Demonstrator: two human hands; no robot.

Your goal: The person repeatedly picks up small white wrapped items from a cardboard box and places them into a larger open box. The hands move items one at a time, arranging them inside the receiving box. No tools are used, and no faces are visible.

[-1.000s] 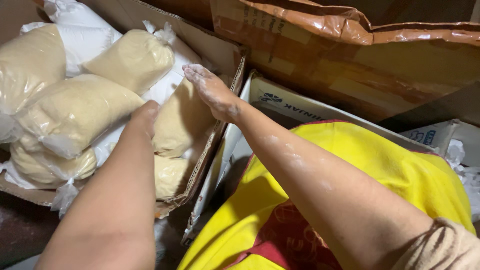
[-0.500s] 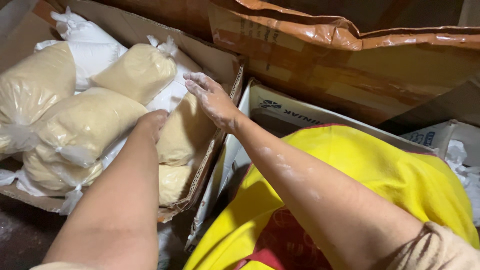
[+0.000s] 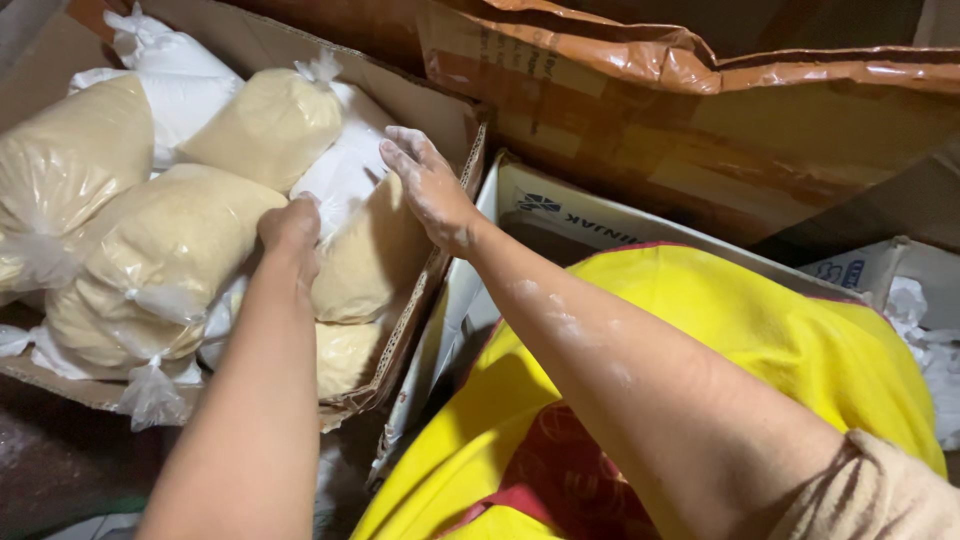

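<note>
Both hands reach into the cardboard box (image 3: pixel 455 135), packed with knotted bags. The left hand (image 3: pixel 290 228) presses, fingers curled, between a tan bag (image 3: pixel 175 245) and a white bag (image 3: pixel 345 170); the right hand (image 3: pixel 430 185) lies spread over another tan bag (image 3: pixel 370 265), seemingly steadying it.

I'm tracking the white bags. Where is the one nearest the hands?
In the head view, the white bag lies in the cardboard box, upper middle, between the left hand and right hand, among tan bags.
</note>
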